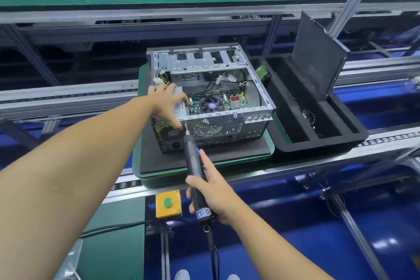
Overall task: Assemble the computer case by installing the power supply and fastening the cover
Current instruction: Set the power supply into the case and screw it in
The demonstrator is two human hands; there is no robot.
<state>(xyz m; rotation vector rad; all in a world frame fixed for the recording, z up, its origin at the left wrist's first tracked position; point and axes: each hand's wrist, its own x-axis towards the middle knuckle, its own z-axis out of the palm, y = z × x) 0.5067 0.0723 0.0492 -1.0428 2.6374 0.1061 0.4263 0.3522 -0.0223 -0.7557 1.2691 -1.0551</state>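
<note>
Factory line, aluminium rails, blue floor. Green desk [136,161] is carrying the open computer case [227,125] at centre. Left hand [167,102] is clamping the power supply [180,107] in the case's 9 o'clock corner. Right hand [211,191] is gripping the electric screwdriver [195,166], bit at the rear panel. Cover [318,61] is leaning in the foam tray [341,138] at 3 o'clock.
</note>
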